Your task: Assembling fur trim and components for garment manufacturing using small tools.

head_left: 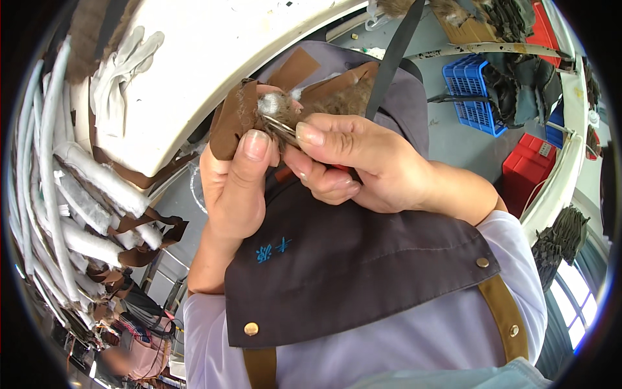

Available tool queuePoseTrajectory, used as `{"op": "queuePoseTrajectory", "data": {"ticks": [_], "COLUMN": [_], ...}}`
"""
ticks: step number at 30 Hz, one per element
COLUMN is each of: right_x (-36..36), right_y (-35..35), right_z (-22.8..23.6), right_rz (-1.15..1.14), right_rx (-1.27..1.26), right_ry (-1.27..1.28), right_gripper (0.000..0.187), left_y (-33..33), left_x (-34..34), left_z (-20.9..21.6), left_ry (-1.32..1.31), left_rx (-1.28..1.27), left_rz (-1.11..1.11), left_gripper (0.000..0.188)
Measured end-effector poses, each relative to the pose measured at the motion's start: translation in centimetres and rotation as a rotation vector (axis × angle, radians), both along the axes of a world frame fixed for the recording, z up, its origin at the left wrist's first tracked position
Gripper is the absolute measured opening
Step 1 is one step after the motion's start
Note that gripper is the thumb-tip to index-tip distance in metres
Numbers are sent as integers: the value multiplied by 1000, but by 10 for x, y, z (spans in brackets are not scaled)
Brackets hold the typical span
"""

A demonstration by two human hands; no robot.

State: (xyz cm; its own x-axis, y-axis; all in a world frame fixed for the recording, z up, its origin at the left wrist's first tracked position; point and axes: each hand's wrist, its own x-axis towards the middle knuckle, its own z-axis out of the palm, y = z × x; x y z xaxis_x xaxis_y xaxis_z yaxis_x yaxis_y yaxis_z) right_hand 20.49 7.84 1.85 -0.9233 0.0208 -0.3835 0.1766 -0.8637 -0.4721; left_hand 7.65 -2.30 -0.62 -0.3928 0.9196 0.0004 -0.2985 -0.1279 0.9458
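In front of my dark apron [363, 259], my left hand [236, 178] pinches a brown fabric and fur piece [233, 120], its thumb pressed on the edge. A tuft of white stuffing [272, 104] shows at an opening in this piece. My right hand [363, 159] is closed around a slim metal tool [280, 124] with two narrow tips, which touch the fur beside the white tuft. Most of the tool is hidden by my fingers, so its exact kind is unclear; a bit of red shows under them. More brown fabric [295, 68] and fur lie beyond my hands.
A white table [188, 58] curves along the far left, with white gloves [123, 81] on it. White padded rolls [97, 178] hang at the left. On the right are a blue crate [470, 91], a red bin [528, 168] and dark bundled pieces [560, 240]. Another person [146, 353] is at lower left.
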Motion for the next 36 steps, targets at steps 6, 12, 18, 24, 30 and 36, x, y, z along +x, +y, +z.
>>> {"op": "queuePoseTrajectory", "data": {"ticks": [6, 12, 18, 24, 30, 36], "right_x": [-2, -5, -80, -95, -12, 21], "right_y": [1, 27, 106, 79, 21, 85], "right_z": [2, 2, -16, -37, -30, 60], "right_rz": [-81, -210, -287, -418, 445, 311], "right_rx": [-47, 363, 1922, 2054, 1342, 1625], "right_ry": [40, 160, -59, 170, 120, 61], "right_gripper": [34, 40, 31, 41, 40, 28], "left_y": [-14, -16, -4, -8, -5, -17], "left_x": [3, 2, -7, -23, -56, -109], "left_z": [-6, -10, -1, 5, 7, 20], "left_ry": [28, -197, -129, -201, -597, -536], "left_rx": [-89, -14, 126, 221, 311, 454], "left_rz": [-69, -23, 27, 209, 262, 442], "left_gripper": [44, 50, 48, 32, 29, 20]}}
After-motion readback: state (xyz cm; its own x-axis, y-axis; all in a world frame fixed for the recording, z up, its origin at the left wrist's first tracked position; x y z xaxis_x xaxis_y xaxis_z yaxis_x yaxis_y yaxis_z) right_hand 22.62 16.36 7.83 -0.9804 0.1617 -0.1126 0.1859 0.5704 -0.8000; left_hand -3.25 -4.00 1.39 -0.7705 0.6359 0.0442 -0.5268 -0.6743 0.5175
